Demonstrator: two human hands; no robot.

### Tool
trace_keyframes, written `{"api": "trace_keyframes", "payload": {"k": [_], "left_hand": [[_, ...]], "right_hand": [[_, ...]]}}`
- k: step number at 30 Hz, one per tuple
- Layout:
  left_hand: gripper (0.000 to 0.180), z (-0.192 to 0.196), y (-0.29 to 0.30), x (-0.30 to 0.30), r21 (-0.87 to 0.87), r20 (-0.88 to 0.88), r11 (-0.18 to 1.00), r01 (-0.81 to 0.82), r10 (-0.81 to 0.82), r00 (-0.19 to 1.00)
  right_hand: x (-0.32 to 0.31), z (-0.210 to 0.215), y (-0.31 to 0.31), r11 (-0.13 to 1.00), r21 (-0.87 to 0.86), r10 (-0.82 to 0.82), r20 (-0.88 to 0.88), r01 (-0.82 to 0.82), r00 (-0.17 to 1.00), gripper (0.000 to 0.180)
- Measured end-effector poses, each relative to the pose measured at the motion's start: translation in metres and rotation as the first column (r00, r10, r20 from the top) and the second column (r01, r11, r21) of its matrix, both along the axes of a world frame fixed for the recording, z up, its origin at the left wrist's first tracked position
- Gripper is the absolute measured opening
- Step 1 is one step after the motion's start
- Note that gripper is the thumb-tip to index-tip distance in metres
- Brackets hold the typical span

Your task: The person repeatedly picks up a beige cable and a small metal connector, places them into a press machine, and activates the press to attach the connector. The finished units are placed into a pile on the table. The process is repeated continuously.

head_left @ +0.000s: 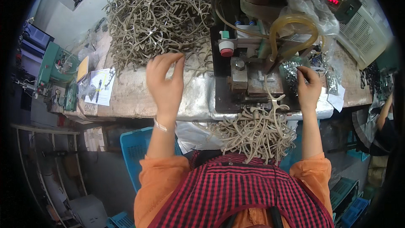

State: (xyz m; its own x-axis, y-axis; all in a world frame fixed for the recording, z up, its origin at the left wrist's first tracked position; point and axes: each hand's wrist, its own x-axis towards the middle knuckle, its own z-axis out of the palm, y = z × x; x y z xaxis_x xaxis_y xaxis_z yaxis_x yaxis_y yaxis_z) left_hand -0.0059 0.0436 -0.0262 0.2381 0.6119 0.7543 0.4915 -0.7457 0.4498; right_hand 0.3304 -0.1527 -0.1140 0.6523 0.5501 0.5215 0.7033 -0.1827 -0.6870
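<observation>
My left hand (163,82) is raised at the front edge of a big heap of branched, dull metal pieces (156,21). Its thumb and fingertips come together in a pinch; whatever lies between them is hidden. Over on the right, my right hand (310,88) pinches at a pile of small shiny metal bits (292,74) beside the press, and anything held is too small to name. Between the hands, one branched metal piece (276,104) rests with its long end on the press's fixture block (265,85). A second heap of these pieces (257,133) lies just in front of the press, near my apron.
A control box with a red button (226,50) stands left of the fixture. A yellowish hose (295,18) loops above it. Papers with a pen (101,86) lie at the left, by a green machine (59,65). A blue crate (133,152) is below the table.
</observation>
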Motion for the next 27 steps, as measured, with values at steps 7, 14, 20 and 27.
{"api": "trace_keyframes", "payload": {"k": [7, 14, 20, 27], "left_hand": [[0.038, -0.118, 0.076, 0.046, -0.450, -0.659, 0.746, -0.490, 0.092, 0.747], [0.017, -0.119, 0.080, 0.001, -0.875, 0.390, 0.362, 0.321, 0.134, 0.911], [0.007, -0.096, 0.054, 0.009, -0.709, 0.611, 0.423, 0.564, -0.030, 0.791], [0.010, -0.032, -0.003, 0.025, -0.202, 0.856, 0.553, 0.808, -0.302, 0.421]], "right_hand": [[-0.019, -0.002, 0.010, 0.999, -0.024, -0.031, -0.128, 0.028, 0.991, 0.015], [-0.021, 0.019, -0.060, 0.999, 0.015, -0.029, -0.335, 0.036, 0.942, 0.016], [-0.067, 0.086, 0.014, 0.908, 0.212, 0.413, -0.316, -0.361, 0.854, 0.026], [-0.086, 0.083, 0.031, 0.917, 0.289, 0.395, -0.558, -0.276, 0.729, 0.054]]}}
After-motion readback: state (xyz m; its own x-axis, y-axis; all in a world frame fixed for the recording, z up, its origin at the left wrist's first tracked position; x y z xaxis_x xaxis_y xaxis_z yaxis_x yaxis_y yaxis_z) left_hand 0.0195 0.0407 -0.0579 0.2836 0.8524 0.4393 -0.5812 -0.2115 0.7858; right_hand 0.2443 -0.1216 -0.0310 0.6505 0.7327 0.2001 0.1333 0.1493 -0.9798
